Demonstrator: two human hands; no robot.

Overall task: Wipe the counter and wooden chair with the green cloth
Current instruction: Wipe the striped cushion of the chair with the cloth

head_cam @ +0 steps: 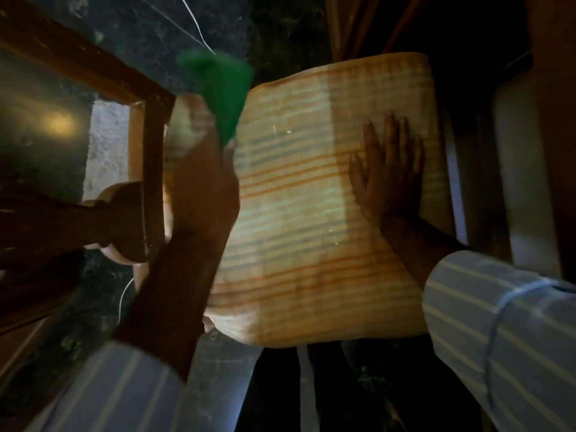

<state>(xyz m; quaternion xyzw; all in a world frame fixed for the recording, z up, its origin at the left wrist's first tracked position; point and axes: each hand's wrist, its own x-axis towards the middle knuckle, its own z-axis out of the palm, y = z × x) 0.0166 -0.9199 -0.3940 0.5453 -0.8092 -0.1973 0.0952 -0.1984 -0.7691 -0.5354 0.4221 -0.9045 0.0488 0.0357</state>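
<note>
Nearest the camera, two striped shirt sleeves (498,322) are seen, one at each lower corner. From the right sleeve the right hand (386,173) is laid flat on a striped cushion (299,213), its fingers (389,132) spread and pressed palm-down near the cushion's right edge. The cushion, banded in orange and pale blue-grey, fills the middle of the view. The left hand (202,179) is raised at the cushion's left edge, and the green cloth (221,92) is gripped in its closed fingers, the bunched cloth standing up beyond them, blurred. Just left of those fingers a wooden chair frame (152,145) is seen, a dark upright and a rail meeting at a corner. Beyond the cloth a dark speckled stone floor (149,23) is seen, crossed by a thin white cord (196,26).
</note>
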